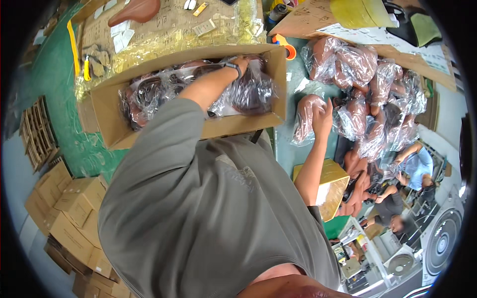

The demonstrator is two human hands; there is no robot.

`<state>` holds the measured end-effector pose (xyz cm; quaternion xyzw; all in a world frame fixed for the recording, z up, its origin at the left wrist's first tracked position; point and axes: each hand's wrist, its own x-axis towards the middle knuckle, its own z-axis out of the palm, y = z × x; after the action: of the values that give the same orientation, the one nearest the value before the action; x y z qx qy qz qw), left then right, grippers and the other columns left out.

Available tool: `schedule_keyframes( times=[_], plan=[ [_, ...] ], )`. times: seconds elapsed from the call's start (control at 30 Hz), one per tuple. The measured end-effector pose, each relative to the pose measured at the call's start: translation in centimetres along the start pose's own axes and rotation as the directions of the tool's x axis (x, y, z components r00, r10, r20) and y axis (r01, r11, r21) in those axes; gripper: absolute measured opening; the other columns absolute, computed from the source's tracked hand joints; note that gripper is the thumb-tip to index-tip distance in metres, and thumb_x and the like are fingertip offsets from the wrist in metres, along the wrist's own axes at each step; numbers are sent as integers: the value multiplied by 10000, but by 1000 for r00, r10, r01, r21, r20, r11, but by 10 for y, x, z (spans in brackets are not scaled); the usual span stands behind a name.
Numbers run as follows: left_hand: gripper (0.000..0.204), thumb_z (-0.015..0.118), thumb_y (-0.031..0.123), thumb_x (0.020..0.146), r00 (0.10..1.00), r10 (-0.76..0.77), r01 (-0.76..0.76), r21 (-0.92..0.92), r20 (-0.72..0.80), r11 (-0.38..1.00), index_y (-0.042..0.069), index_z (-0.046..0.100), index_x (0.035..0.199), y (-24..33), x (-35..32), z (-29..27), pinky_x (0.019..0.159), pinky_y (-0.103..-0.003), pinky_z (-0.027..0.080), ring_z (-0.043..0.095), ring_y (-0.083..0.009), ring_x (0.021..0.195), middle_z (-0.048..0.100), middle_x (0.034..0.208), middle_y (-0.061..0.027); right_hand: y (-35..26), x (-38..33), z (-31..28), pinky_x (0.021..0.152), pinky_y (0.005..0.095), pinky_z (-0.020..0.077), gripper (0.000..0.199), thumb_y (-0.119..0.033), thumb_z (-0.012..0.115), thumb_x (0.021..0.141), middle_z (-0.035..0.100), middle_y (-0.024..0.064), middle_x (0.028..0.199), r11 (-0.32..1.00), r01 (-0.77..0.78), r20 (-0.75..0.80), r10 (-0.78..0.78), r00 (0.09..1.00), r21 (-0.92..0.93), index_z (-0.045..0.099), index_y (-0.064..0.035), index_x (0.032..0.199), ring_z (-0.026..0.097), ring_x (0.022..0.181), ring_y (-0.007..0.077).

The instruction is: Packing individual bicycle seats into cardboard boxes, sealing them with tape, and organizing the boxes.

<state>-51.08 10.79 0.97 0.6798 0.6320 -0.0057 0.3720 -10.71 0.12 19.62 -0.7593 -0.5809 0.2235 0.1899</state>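
A long open cardboard box (189, 130) stands in front of me, with brown bicycle saddles in clear plastic bags (149, 92) packed in it, and white sheets among them. My left hand (240, 64), with a dark band at the wrist, reaches down inside the box by its far wall, touching the bagged contents; its fingers are mostly hidden. To the right, my right hand (322, 120) is closed on one brown bagged bicycle saddle (307, 111) on the green table. Beside it lies a large heap of bagged saddles (357, 64).
A tape-covered cardboard surface (174, 27) holds a bare brown saddle (134, 12) and paper slips. An orange tape dispenser (285, 47) sits past the box's right end. Stacked cartons (74, 213) stand at left. Two people (420, 164) work at the far right, near fans (441, 241).
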Motion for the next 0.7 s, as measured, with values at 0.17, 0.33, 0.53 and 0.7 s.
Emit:
schedule_keyframes(
  times=[0.17, 0.33, 0.53, 0.7],
  plan=[
    [564, 620, 51, 977, 926, 48, -62, -26, -375, 998, 83, 619, 1540, 23, -76, 63, 1251, -528, 450, 521, -487, 1497, 487, 1676, -289, -73, 36, 71, 1278, 478, 400, 1115, -557, 747, 1050, 366, 348, 1739, 885, -120, 286, -15, 958, 450, 114, -5, 1783, 445, 1589, 408],
    [657, 747, 22, 900, 857, 212, -266, -51, -470, 963, 51, 603, 1540, 67, -226, 26, 1272, -511, 424, 499, -468, 1514, 544, 1629, -245, -84, 22, 192, 1385, 483, 143, 1187, -751, 599, 1032, 124, 366, 1817, 875, -27, 401, -195, 895, 484, 112, 37, 1773, 140, 1710, 450],
    [682, 807, 97, 906, 861, -128, -19, -283, -493, 959, 49, 594, 1552, 49, -371, -3, 1259, -500, 439, 530, -437, 1493, 585, 1591, -231, -119, -49, 245, 1303, 770, -13, 1219, -827, 581, 970, -10, 427, 1799, 822, 509, 427, -376, 822, -255, 109, -73, 1802, -57, 1655, 646],
    [771, 857, 210, 913, 553, -371, 318, -222, -746, 922, 42, 546, 1598, -27, -442, -28, 1254, -548, 425, 514, -472, 1497, 573, 1593, -279, -128, -52, 257, 1291, 777, -75, 1236, -871, 558, 948, -57, 389, 1820, 733, 479, 476, -239, 846, -483, 101, -118, 1814, -131, 1658, 628]
  ],
)
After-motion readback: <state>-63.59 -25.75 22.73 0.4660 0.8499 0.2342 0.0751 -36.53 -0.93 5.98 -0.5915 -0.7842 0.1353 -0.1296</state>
